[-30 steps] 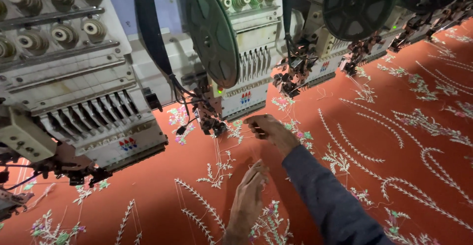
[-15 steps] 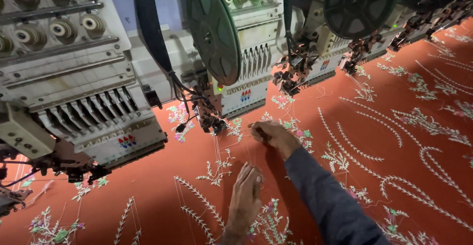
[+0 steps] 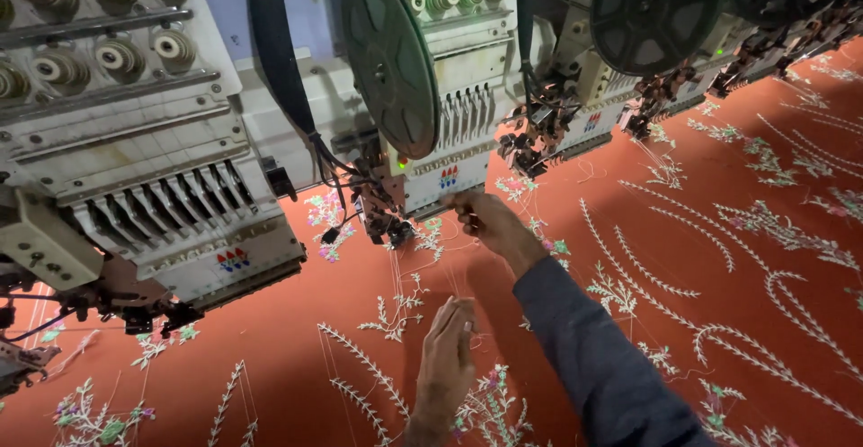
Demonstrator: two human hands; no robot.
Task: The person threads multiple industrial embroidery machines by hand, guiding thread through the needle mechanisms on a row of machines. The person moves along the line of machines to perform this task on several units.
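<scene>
Left hand: your left hand [image 3: 447,357] lies nearest you, low on the orange cloth [image 3: 557,186], fingers held together and pointing up and away. Thin pale threads [image 3: 395,272] run past its fingertips; whether you are pinching one, I cannot tell.

Right hand: your right hand [image 3: 485,222] reaches further out in a grey sleeve [image 3: 593,366], thumb and fingertips pressed together as if on a thread end just below the middle sewing head [image 3: 440,132]. The thread itself is too fine to see in the grip.

Threads: they hang loose between your two hands, from the needle area [image 3: 387,218] down over the cloth and its white leaf stitching [image 3: 391,308].

Risk, needles: your right fingertips are just beside the needles and the dark clamp parts. I judge that if the head started up, they could be struck.

Risk, thread: a hard pull could snap the strand or pucker the cloth; slack left lying could catch under the next head [image 3: 153,222] to your left.

Risk, sleeve: the cuff drags near the stitched flowers [image 3: 490,402] and could snag loose ends.

Containers: no box, tray or bin is in view. The nearest thing to holders are the big dark reels [image 3: 391,61] on the heads, one green-grey, one black [image 3: 654,14]; what is wound on them cannot be made out.

Far: more heads and green lamps [image 3: 719,52] run off along the cloth to the right.
</scene>
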